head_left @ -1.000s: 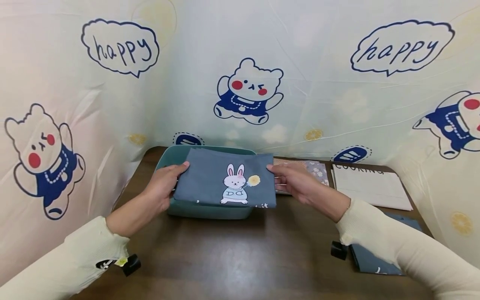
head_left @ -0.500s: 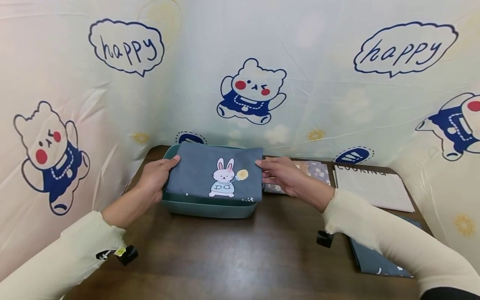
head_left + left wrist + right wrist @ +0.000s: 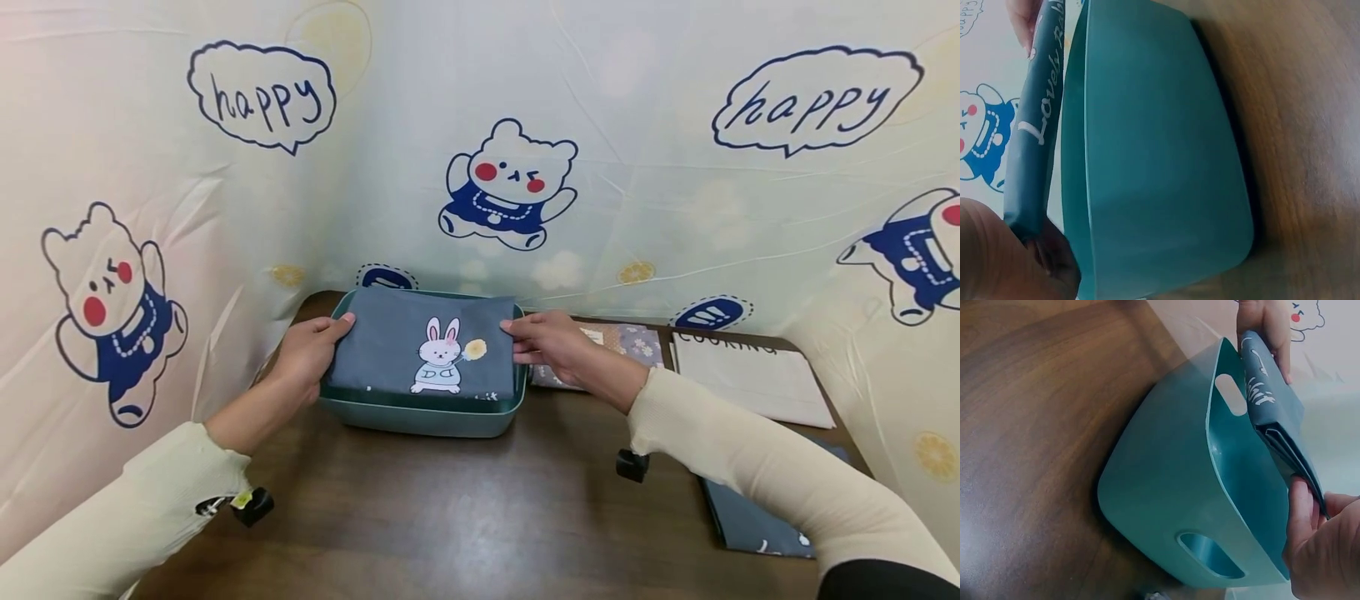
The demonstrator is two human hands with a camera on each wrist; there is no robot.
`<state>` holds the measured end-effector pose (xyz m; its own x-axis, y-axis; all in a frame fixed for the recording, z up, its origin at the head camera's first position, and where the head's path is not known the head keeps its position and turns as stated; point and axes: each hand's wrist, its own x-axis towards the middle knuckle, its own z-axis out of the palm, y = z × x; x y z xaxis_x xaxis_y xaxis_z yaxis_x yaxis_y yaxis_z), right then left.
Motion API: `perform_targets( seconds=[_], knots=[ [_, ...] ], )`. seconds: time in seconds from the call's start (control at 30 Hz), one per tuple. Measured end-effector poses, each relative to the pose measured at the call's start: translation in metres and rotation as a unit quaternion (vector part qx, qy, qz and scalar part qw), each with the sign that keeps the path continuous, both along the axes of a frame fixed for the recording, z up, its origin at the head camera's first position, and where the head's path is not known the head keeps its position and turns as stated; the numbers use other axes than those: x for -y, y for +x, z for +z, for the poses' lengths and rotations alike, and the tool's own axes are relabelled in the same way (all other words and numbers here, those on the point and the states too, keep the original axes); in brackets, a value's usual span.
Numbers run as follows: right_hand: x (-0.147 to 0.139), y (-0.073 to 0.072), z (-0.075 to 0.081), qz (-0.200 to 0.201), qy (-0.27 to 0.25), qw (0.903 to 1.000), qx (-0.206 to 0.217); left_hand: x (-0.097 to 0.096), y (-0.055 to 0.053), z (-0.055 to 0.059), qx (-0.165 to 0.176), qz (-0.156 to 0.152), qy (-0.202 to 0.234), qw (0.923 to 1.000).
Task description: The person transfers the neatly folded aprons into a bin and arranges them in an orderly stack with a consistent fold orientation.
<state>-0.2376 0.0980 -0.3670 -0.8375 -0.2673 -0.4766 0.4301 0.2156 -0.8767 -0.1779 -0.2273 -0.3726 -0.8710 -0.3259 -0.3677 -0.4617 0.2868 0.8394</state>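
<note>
A folded blue-grey cloth [image 3: 390, 350], printed with a white rabbit and a yellow flower, is held level over a teal plastic bin [image 3: 427, 421]. My left hand [image 3: 306, 350] grips its left end, thumb on top and fingers underneath. At the right end my right hand [image 3: 555, 346] pinches the edge between thumb and fingers. In the right wrist view the cloth's stacked layers show, and the bin [image 3: 1154, 462] has oval handle holes. White lettering runs along the front fold of the cloth [image 3: 1038, 119] in the left wrist view, just above the bin's rim.
Right of the bin lies a folded floral cloth [image 3: 637, 343], partly behind my right hand. Beyond it is a white folded cloth [image 3: 750, 379] lettered "COOKING". Another blue-grey folded cloth [image 3: 753, 517] lies under my right forearm. A patterned curtain [image 3: 637, 208] surrounds the wooden table [image 3: 420, 517].
Both hands have moved the rabbit cloth leftward, so it now lies over the bin's opening instead of overhanging its right side. The grip of both hands looks the same.
</note>
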Motion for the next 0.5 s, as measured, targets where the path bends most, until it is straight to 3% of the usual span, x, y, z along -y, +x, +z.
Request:
perform_targets(
  seconds=[0.17,0.5],
  knots=[
    [0.0028,-0.0014,-0.0009,0.0,0.0,1.0,0.004,-0.0017,-0.0008,-0.0004,-0.011,0.016,-0.032,0.9993],
    [0.0042,-0.0022,-0.0049,-0.004,0.013,0.9999,0.006,-0.0014,-0.0016,-0.0026,-0.01,0.017,-0.031,0.9993]
  ],
)
